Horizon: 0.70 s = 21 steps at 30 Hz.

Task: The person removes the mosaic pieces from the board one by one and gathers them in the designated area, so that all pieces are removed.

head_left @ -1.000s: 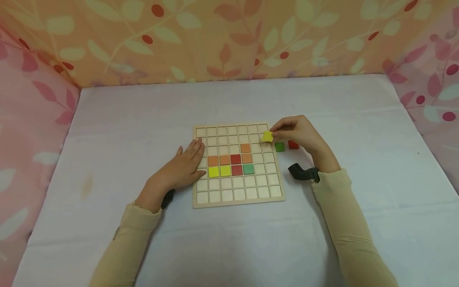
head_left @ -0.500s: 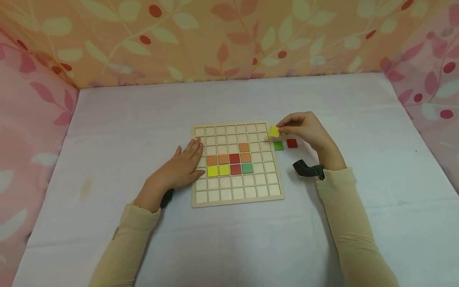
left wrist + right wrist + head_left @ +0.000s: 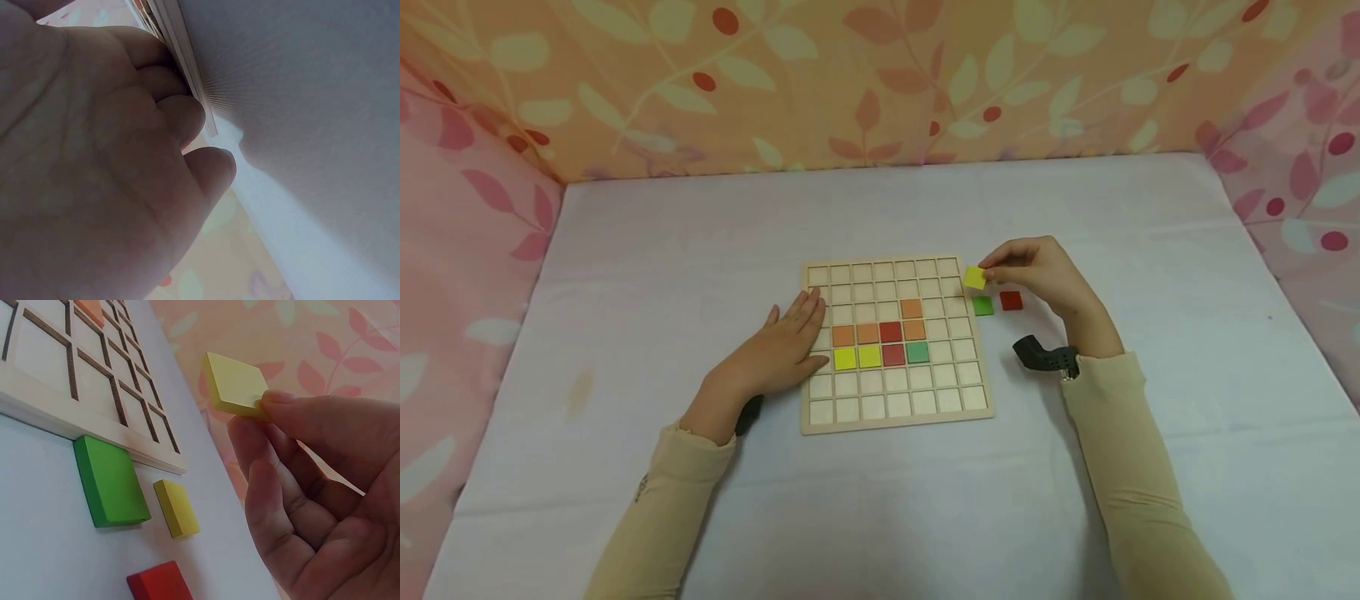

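Note:
Between thumb and fingertips my right hand (image 3: 1037, 275) pinches a yellow square tile (image 3: 975, 277), raised just off the upper right edge of a wooden grid board (image 3: 895, 427). The right wrist view shows this yellow tile (image 3: 234, 381) held tilted above the table. My left hand (image 3: 778, 350) rests with extended fingers on the board's left edge; its palm (image 3: 94, 156) fills much of the left wrist view. Orange, red, yellow and teal-green tiles sit in the middle cells, among them a red tile (image 3: 891, 332) and a teal-green tile (image 3: 917, 352).
Right of the board lie a green tile (image 3: 983, 306) and a red tile (image 3: 1011, 301). Another yellow tile (image 3: 177, 509) lies beside the green one in the right wrist view. A white cloth (image 3: 880, 517) covers the table; patterned fabric (image 3: 880, 83) stands behind.
My right hand has carried the yellow tile slightly right, from over the board's upper right corner cells to just beyond its edge. The loose red tile shows more fully. My left hand stays put.

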### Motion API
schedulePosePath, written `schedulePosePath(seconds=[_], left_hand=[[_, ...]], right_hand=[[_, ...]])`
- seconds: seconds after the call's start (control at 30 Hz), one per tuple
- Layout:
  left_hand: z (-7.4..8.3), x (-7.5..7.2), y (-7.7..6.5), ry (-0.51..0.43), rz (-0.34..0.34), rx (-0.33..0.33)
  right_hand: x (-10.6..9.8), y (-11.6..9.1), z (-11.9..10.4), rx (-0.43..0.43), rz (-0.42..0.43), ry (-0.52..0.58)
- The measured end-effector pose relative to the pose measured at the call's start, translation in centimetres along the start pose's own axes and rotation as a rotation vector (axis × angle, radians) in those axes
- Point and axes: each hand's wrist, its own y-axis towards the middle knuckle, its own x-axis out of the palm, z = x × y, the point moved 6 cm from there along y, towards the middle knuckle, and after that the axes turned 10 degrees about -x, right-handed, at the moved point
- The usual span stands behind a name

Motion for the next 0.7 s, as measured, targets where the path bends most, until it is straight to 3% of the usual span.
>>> schedulePosePath(seconds=[0.7], left_hand=[[-0.05,0.06,0.09,-0.006,0.003,0.004]], right_hand=[[-0.34,-0.18,-0.17,-0.009,0.011,0.019]])
